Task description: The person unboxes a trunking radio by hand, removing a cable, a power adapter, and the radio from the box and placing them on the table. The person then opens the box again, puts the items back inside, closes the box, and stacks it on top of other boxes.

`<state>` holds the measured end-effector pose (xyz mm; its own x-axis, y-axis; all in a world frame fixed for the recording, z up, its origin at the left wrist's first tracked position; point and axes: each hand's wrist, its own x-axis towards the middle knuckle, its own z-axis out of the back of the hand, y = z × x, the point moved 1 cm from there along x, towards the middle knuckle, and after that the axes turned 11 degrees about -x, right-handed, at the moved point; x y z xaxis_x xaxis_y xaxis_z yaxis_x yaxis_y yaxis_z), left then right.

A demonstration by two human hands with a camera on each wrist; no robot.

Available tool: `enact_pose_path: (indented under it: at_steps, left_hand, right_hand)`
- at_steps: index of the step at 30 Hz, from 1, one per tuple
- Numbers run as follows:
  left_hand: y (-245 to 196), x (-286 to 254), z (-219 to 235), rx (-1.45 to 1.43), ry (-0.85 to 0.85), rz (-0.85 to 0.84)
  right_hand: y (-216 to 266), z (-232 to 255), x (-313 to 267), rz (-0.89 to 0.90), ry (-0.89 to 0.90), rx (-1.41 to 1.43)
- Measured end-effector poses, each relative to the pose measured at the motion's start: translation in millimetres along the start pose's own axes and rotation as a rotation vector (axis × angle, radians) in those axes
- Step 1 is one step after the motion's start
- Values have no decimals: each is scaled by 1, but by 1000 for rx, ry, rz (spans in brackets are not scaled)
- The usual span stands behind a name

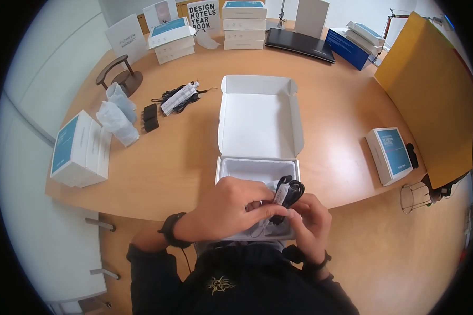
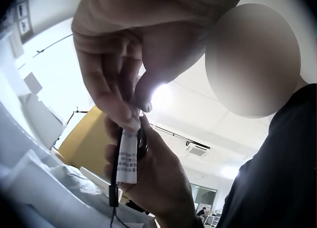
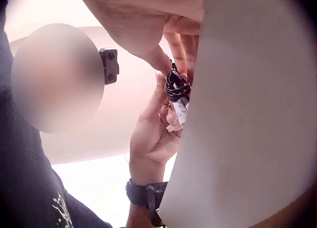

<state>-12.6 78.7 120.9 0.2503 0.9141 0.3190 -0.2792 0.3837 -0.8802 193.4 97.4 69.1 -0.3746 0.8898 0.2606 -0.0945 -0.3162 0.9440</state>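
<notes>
A coiled black cable (image 1: 295,190) with a printed white paper label (image 2: 127,159) around it is held between both hands, over the front of an open white box (image 1: 220,169). From the left, my left hand (image 1: 228,206) pinches the label's edge with thumb and fingertips. My right hand (image 1: 314,223) grips the coil from the right, its thumb close to the left thumb. In the right wrist view the black loops (image 3: 177,84) stick out between the hands. The box's lid (image 1: 260,123) stands folded back, and a pale moulded tray (image 1: 247,168) lies inside, partly hidden by the hands.
On the left of the table lie plastic-wrapped items (image 1: 118,121), black adapters (image 1: 150,117) and another labelled cable bundle (image 1: 180,98), with stacked boxes (image 1: 81,149) nearby. More boxes (image 1: 244,26) and a laptop (image 1: 299,44) line the back. One box (image 1: 389,155) stands right, beside a yellow panel (image 1: 431,100).
</notes>
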Motion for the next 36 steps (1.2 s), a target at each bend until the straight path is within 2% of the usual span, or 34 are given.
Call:
enact_pose_path:
  at_steps: [1, 3, 6, 9, 12, 16, 18, 19, 21, 22, 24, 26, 28, 32, 34, 35, 36]
  left_hand:
    - [0, 0, 0, 1, -1, 1]
    - [-2, 1, 0, -8, -13, -27]
    - [-1, 2, 2, -9, 41, 24]
    - [-5, 2, 3, -83, 30, 0]
    - [-3, 0, 2, -176, 19, 44]
    - [-12, 0, 13, -148, 7, 37]
    - [-20, 0, 29, -4, 0, -26]
    - [-20, -2, 34, -35, -87, -61]
    - [-30, -5, 55, 154, -251, 23]
    - [-28, -6, 65, 160, -256, 28]
    - [-17, -4, 89, 195, -544, 39]
    - [0, 3, 120, 472, -635, 4]
    - [15, 17, 147, 652, -681, 49]
    - [76, 43, 194, 813, -587, 75]
    - [107, 53, 204, 1009, -368, 55]
    - [114, 56, 204, 1015, -367, 52]
    - [122, 62, 203, 964, -274, 201]
  right_hand:
    - [1, -1, 1, 0, 1, 1]
    - [5, -1, 2, 128, -39, -156]
    - [8, -1, 3, 169, -52, -254]
    - [17, -2, -1, 147, -18, -299]
    - [16, -6, -3, 191, -17, -237]
    - [12, -5, 0, 274, 62, -202]
    - [13, -1, 4, 307, -11, -119]
    - [-2, 8, 7, 365, -31, -172]
    - [-16, 24, 9, 326, -184, -256]
    - [-22, 31, 11, 244, -231, -258]
    - [-35, 45, 16, 117, -275, -301]
    - [-53, 53, 16, 73, -273, -295]
    - [-67, 53, 16, 3, -277, -247]
    - [-81, 47, 18, 11, -340, -255]
    - [-82, 45, 19, 16, -364, -354]
    - [-83, 43, 19, 19, -367, -348]
    - [-85, 41, 19, 31, -372, -398]
